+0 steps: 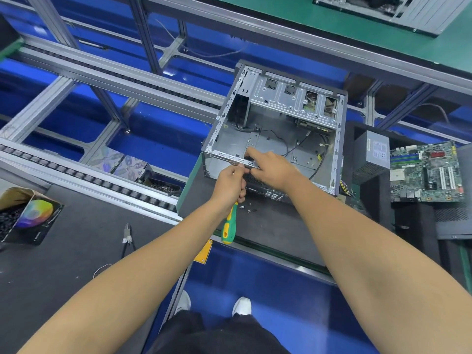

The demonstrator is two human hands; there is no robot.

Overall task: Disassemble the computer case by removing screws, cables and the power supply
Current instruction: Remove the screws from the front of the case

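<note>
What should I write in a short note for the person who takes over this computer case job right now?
Left hand grips the green-yellow screwdriver, tip hidden at the near rail of the case.
Right hand rests on that same rail, fingers reaching into the case.
Done: side panel off; motherboard and power supply lie to the right of the case; loose screws lie in front of it.
Left: black cables remain inside; the rail screw appears unfinished.
</note>
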